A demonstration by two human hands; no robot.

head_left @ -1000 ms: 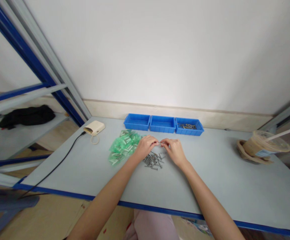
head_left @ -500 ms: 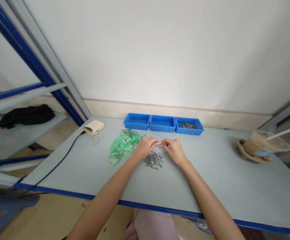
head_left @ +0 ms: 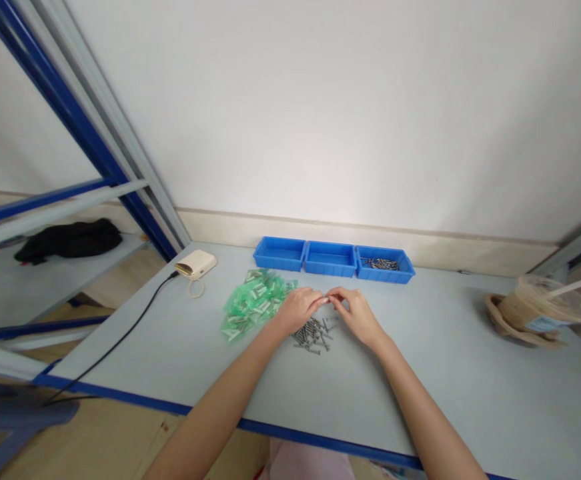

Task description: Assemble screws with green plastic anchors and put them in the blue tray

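Observation:
My left hand [head_left: 300, 309] and my right hand [head_left: 355, 316] meet fingertip to fingertip above the table, both pinched closed. Between them, in the left fingers, is a small pale piece like a wall plug, largely hidden. What the right fingertips grip is too small to make out. Just below the hands lies a loose heap of grey screws [head_left: 314, 337]. Left of my left hand are crumpled green plastic bags [head_left: 250, 303] with small whitish pieces in them.
Along the wall stand three blue bins: a left bin [head_left: 279, 264], a middle bin [head_left: 330, 269] and a right bin [head_left: 377, 274] containing screws. A cream-coloured device [head_left: 200, 263] with a black cable [head_left: 140, 320] sits left. A drink cup [head_left: 533, 305] in a cardboard holder stands right.
The view has tilted slightly, so everything sits a little lower and further right. My hands stay together at the fingertips, and the pale piece between them shows less than before.

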